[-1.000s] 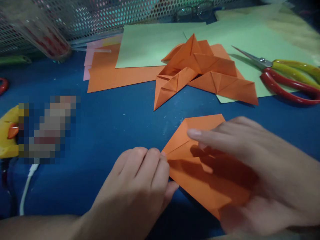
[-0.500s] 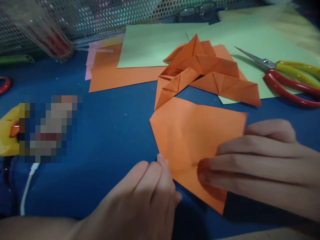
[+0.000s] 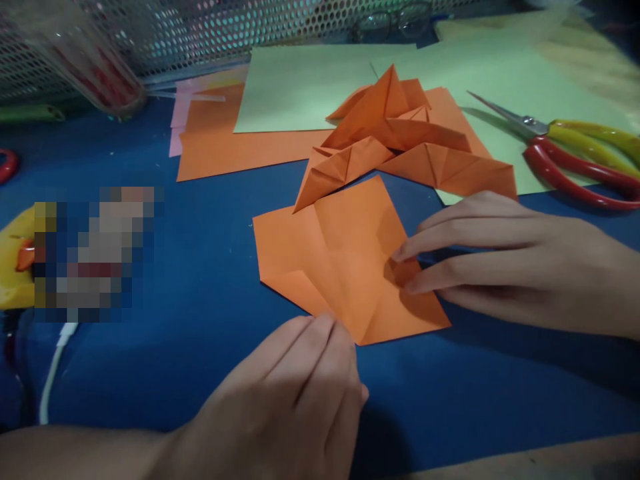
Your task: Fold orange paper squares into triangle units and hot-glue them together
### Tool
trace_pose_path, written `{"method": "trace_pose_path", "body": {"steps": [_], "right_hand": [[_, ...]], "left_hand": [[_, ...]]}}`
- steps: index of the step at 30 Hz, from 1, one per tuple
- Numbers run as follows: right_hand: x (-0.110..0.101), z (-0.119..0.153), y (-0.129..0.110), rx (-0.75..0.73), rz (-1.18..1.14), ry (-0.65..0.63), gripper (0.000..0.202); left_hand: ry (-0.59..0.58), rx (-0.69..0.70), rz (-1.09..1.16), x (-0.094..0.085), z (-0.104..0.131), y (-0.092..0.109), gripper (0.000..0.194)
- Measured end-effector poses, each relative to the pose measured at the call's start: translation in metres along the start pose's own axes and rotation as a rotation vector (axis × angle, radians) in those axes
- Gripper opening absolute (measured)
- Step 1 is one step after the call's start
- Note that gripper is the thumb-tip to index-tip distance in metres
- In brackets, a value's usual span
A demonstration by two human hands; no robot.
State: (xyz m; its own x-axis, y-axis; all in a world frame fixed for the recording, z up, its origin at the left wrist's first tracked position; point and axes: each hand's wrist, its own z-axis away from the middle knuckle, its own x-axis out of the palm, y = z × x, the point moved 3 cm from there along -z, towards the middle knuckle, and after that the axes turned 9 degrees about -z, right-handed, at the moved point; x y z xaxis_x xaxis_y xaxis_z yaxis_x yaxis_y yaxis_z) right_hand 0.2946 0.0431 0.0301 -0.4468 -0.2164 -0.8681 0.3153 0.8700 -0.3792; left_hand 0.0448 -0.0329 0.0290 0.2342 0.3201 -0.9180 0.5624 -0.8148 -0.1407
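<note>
Just behind orange sheet [image 3: 345, 247]: folded pieces [image 3: 395, 130]; scissors [image 3: 543, 148] beyond right hand [image 3: 510, 260].

Papercraft desk [image 3: 195, 287] (blue-topped): scissors [image 3: 543, 143], green sheets [image 3: 310, 87], folded orange pieces [image 3: 370, 127].

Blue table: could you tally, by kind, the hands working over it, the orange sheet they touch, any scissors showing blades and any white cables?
Hands, the left hand and right hand: 2
Orange sheet at the fingers: 1
Scissors showing blades: 1
White cable: 1
Total: 5
</note>
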Motion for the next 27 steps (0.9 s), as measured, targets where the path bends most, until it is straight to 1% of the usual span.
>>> {"method": "trace_pose_path", "body": {"steps": [1, 3, 5, 8, 11, 14, 16, 18, 21, 23, 26, 27], "right_hand": [[-0.002, 0.000, 0.002, -0.014, -0.014, -0.001, 0.025], [-0.004, -0.001, 0.005, 0.010, -0.047, 0.014, 0.027], [-0.003, -0.001, 0.008, 0.045, -0.110, 0.023, 0.028], [0.002, -0.001, 0.010, 0.116, -0.228, 0.008, 0.019], [0.007, -0.001, 0.009, 0.237, -0.305, 0.003, 0.017], [0.010, 0.000, 0.006, 0.390, -0.348, 0.042, 0.020], [0.011, -0.001, 0.003, 0.457, -0.355, 0.065, 0.022], [0.013, -0.004, 0.001, 0.491, -0.348, 0.069, 0.027], [0.015, -0.007, 0.000, 0.536, -0.351, 0.098, 0.036], [0.016, -0.009, 0.000, 0.558, -0.358, 0.108, 0.037], [0.016, -0.009, 0.000, 0.574, -0.353, 0.117, 0.036], [0.016, -0.009, 0.000, 0.569, -0.351, 0.120, 0.035]], "left_hand": [[0.005, 0.006, 0.007, 0.000, 0.000, 0.000, 0.027], [0.001, 0.025, 0.015, -0.001, 0.000, -0.001, 0.030], [-0.034, 0.050, 0.012, 0.000, 0.000, -0.002, 0.038], [-0.037, 0.075, 0.004, 0.000, 0.000, -0.004, 0.045], [-0.025, 0.075, 0.029, 0.001, 0.000, -0.006, 0.042], [-0.033, 0.066, 0.058, 0.004, -0.001, -0.008, 0.043], [-0.031, 0.058, 0.069, 0.005, -0.002, -0.010, 0.040], [-0.024, 0.056, 0.077, 0.005, -0.004, -0.012, 0.037], [-0.070, 0.082, 0.076, 0.005, -0.006, -0.013, 0.038], [-0.091, 0.096, 0.070, 0.006, -0.007, -0.012, 0.039], [-0.061, 0.075, 0.078, 0.006, -0.008, -0.012, 0.042], [-0.067, 0.060, 0.095, 0.007, -0.009, -0.012, 0.043]]}}
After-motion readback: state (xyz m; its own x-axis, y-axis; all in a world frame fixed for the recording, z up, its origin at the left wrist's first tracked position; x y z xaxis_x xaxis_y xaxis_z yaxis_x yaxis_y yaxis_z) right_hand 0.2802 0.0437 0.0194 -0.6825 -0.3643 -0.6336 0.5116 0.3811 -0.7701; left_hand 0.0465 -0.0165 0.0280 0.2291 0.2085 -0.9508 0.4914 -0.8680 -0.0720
